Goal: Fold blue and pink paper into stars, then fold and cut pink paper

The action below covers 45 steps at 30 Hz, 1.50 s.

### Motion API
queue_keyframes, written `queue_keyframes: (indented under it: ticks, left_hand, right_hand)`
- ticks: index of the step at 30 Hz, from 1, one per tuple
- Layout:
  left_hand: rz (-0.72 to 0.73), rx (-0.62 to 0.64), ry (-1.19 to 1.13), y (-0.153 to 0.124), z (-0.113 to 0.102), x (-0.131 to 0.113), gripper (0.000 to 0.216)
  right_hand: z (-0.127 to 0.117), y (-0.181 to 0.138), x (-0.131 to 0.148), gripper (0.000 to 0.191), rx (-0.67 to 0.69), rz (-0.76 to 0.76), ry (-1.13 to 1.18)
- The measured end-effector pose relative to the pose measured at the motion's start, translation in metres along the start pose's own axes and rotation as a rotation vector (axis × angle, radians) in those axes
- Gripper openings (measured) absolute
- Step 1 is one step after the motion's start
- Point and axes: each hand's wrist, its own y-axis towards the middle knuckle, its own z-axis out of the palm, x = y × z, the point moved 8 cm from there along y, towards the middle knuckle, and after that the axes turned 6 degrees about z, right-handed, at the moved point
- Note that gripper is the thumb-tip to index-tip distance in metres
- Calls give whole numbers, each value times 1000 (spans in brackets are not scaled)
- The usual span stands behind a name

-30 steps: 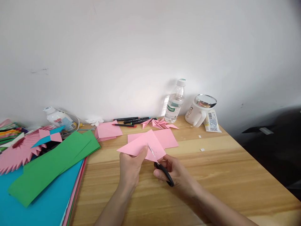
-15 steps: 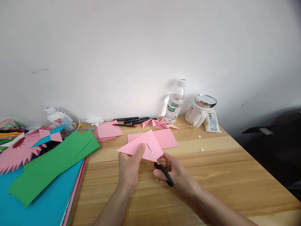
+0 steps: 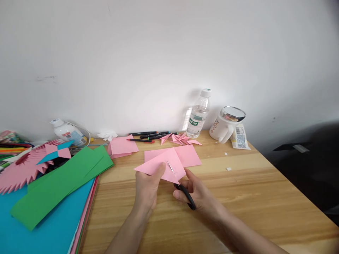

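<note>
My left hand (image 3: 149, 183) pinches a pink sheet of paper (image 3: 159, 165) near its lower left edge, thumb on top. In my right hand (image 3: 197, 194) is a pair of scissors (image 3: 186, 195) with black handles. One blade shows over the paper and the rest of the blades lies under or inside it, at the lower right corner. Behind the held sheet, another pink paper piece (image 3: 189, 156) lies flat on the wooden table (image 3: 254, 204).
Folded pink pieces (image 3: 181, 139), black pens (image 3: 150, 135), a water bottle (image 3: 199, 116) and a white mug (image 3: 222, 125) line the wall. Green paper strips (image 3: 58, 187) rest on a blue stack (image 3: 47, 225) at left. Two small white scraps (image 3: 228, 169) lie right of my hands.
The pink sheet and my left hand have shifted slightly right. The scissors have stayed nearly in place, with less of the blade showing over the paper.
</note>
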Motion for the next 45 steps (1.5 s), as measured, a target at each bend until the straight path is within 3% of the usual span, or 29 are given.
queue_keyframes:
  ticks: [12, 19, 26, 35, 45]
  left_hand:
    - [4, -7, 20, -1, -1, -2, 25]
    - [12, 2, 6, 0, -2, 1, 26]
    - [14, -17, 6, 0, -1, -1, 24]
    - [13, -22, 16, 0, -4, 0, 24]
    - [-4, -8, -10, -1, -1, -2, 26]
  right_hand:
    - [2, 1, 2, 54, 0, -40, -78]
    - [1, 2, 1, 58, -1, -54, -72]
    - [2, 1, 1, 44, -17, -55, -108]
    - [1, 4, -4, 43, -6, -63, -88]
    - [1, 4, -5, 56, -2, -54, -67]
